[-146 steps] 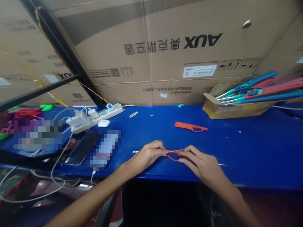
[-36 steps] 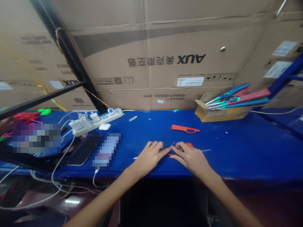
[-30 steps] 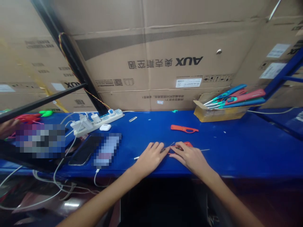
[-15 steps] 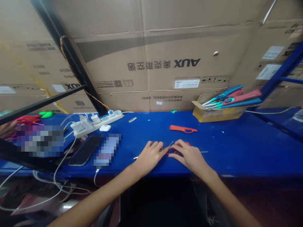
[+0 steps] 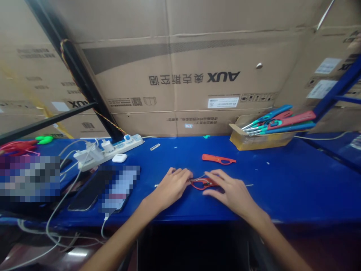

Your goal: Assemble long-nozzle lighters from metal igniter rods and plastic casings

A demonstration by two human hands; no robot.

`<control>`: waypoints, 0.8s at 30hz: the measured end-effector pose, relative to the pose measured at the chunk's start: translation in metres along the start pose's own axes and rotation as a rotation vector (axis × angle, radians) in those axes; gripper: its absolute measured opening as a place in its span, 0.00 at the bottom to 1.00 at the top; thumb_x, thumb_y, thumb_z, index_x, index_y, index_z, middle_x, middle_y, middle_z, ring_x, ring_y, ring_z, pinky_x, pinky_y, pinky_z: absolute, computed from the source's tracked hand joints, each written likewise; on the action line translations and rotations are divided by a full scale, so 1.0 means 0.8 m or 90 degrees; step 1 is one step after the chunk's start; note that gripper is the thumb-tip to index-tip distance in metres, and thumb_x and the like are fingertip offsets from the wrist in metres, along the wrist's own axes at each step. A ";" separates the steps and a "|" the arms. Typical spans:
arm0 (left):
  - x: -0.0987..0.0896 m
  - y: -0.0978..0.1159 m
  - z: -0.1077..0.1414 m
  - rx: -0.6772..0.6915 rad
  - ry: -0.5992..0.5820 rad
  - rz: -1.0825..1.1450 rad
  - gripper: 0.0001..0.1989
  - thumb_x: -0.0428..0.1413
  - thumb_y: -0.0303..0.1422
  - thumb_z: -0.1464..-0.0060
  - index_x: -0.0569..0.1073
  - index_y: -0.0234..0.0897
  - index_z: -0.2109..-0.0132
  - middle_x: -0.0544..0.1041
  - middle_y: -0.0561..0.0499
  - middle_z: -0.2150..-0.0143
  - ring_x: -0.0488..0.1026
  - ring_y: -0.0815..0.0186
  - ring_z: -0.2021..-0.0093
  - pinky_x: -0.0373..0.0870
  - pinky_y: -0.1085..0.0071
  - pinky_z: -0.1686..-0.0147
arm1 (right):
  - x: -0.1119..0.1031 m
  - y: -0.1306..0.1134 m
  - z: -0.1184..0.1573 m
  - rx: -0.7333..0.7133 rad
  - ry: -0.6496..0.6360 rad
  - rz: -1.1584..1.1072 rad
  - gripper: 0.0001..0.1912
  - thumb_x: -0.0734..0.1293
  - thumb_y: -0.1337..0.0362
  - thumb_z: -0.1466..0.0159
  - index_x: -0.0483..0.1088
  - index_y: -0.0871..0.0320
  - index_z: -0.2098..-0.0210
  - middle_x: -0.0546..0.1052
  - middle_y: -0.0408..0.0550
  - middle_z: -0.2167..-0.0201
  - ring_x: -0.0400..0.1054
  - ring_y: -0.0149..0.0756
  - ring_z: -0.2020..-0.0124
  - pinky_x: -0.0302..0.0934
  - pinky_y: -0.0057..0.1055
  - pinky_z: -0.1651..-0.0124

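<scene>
An opened red utility lighter (image 5: 199, 185) lies on the blue table between my hands, its looped handle, dark inner parts and a thin pale wire showing. My left hand (image 5: 175, 185) is closed on the lighter's left end, with its fingertips pinched together at the wire. My right hand (image 5: 229, 188) arches over the right part, with thumb and fingers on either side of the body. A thin metal rod sticks out beyond my right hand. A small spring-like piece (image 5: 156, 185) shows by my left hand. Behind them lies a loose red lighter shell half (image 5: 218, 159).
A yellow-sided carton (image 5: 262, 145) of assembled lighters stands back right. To the left are a power strip (image 5: 111, 153) with chargers, a white earbud case (image 5: 119, 158), phones (image 5: 90, 190) and cables. Cardboard (image 5: 180, 56) walls the back; a black post (image 5: 81, 79) rises at left.
My view has shifted slightly. My hands have spread a little apart, and more of the red lighter shows between them. My right fingers have opened somewhat.
</scene>
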State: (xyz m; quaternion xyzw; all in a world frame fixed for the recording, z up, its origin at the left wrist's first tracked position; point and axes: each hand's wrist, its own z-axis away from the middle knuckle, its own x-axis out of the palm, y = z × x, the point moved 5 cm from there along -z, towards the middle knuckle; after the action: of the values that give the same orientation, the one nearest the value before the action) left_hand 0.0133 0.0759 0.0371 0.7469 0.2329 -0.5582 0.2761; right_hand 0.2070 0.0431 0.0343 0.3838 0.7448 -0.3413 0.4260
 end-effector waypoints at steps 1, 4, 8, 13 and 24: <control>-0.001 -0.001 0.001 -0.004 0.003 -0.002 0.05 0.46 0.30 0.28 0.66 0.38 0.52 0.76 0.49 0.55 0.73 0.60 0.54 0.61 0.60 0.50 | -0.010 0.010 -0.016 0.008 0.003 0.000 0.27 0.65 0.44 0.32 0.70 0.48 0.39 0.75 0.50 0.44 0.78 0.41 0.57 0.71 0.33 0.62; -0.003 0.000 0.005 -0.012 -0.001 -0.007 0.06 0.47 0.30 0.29 0.66 0.38 0.49 0.76 0.48 0.52 0.73 0.58 0.52 0.61 0.55 0.46 | -0.025 0.055 -0.088 0.045 -0.103 0.068 0.24 0.67 0.47 0.32 0.70 0.46 0.40 0.75 0.47 0.43 0.76 0.41 0.55 0.69 0.34 0.56; -0.009 0.000 0.009 -0.025 0.011 0.029 0.17 0.52 0.37 0.31 0.62 0.40 0.39 0.73 0.45 0.43 0.70 0.54 0.44 0.60 0.51 0.41 | -0.010 0.122 -0.190 0.143 -0.198 0.152 0.18 0.63 0.56 0.29 0.73 0.54 0.44 0.79 0.53 0.50 0.74 0.48 0.49 0.67 0.41 0.48; -0.021 -0.013 0.015 -0.092 0.118 0.087 0.24 0.51 0.44 0.31 0.58 0.42 0.34 0.72 0.44 0.40 0.68 0.55 0.42 0.62 0.52 0.41 | 0.043 0.152 -0.253 0.191 -0.249 0.180 0.20 0.67 0.56 0.30 0.68 0.59 0.43 0.73 0.53 0.45 0.72 0.42 0.50 0.69 0.46 0.49; -0.034 -0.014 0.023 -0.108 0.283 0.100 0.16 0.51 0.31 0.30 0.64 0.38 0.38 0.74 0.44 0.44 0.69 0.57 0.44 0.63 0.57 0.45 | 0.008 0.091 -0.191 0.051 -0.214 0.102 0.10 0.63 0.59 0.29 0.74 0.57 0.57 0.81 0.49 0.62 0.75 0.39 0.61 0.62 0.31 0.60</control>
State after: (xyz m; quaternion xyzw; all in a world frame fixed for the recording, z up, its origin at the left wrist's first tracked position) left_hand -0.0147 0.0709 0.0574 0.8412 0.2755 -0.3354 0.3225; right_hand 0.2103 0.2072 0.0771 0.3963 0.6155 -0.3951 0.5549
